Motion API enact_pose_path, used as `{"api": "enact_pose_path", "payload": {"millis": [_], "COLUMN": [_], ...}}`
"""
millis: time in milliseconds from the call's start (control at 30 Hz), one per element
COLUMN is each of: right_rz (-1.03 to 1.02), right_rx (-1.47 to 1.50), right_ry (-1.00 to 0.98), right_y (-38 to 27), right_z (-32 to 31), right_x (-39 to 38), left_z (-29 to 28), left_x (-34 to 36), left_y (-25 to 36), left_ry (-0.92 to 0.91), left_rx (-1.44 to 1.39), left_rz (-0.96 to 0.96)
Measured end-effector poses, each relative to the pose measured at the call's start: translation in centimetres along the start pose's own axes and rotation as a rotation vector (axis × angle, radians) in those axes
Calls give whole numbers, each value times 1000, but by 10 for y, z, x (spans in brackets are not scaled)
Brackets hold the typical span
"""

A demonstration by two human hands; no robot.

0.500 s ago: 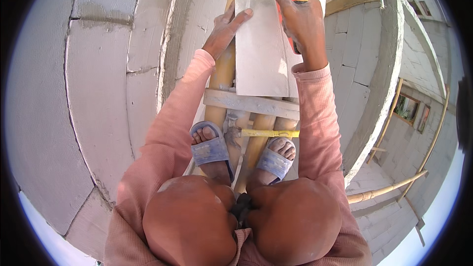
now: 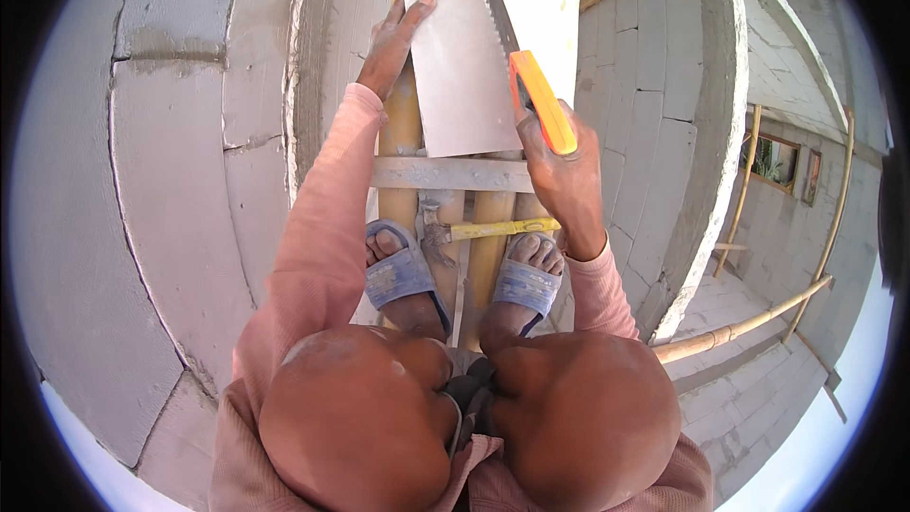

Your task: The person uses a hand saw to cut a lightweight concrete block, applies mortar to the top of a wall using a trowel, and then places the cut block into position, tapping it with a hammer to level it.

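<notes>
Handsaw [image 2: 542, 102] and grey board [image 2: 462, 66], touched by 2 hands [image 2: 566, 166].

The saw handle [image 2: 543, 100] is orange, edged in red on its left side, and the panel [image 2: 464, 85] is pale grey, crossed by a darker grey band towards its top. From where I stand, the sleeves [image 2: 322, 194] show ribbed pink, the slippers [image 2: 400, 282] blue mottled with white, the hammer handle [image 2: 502, 228] yellow, the bamboo poles [image 2: 398, 118] tan, and the block wall [image 2: 171, 171] grey with dark joint lines
</notes>
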State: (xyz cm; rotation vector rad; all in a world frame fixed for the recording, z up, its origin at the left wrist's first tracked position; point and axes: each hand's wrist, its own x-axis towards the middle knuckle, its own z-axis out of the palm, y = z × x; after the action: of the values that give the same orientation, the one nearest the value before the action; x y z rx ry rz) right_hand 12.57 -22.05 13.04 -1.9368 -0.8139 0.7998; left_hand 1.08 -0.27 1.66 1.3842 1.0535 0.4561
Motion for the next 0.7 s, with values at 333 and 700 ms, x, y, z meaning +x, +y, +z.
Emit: {"api": "enact_pose_path", "payload": {"millis": [333, 700], "right_rz": [168, 85], "right_rx": [-177, -70], "right_ry": [7, -27], "right_y": [66, 32], "right_z": [-40, -32], "right_x": [-191, -87], "left_z": [-6, -4], "left_x": [-1, -12], "left_y": [-12, 1], "left_ry": [-26, -127], "left_rx": [-71, -124], "left_rz": [31, -69]}}
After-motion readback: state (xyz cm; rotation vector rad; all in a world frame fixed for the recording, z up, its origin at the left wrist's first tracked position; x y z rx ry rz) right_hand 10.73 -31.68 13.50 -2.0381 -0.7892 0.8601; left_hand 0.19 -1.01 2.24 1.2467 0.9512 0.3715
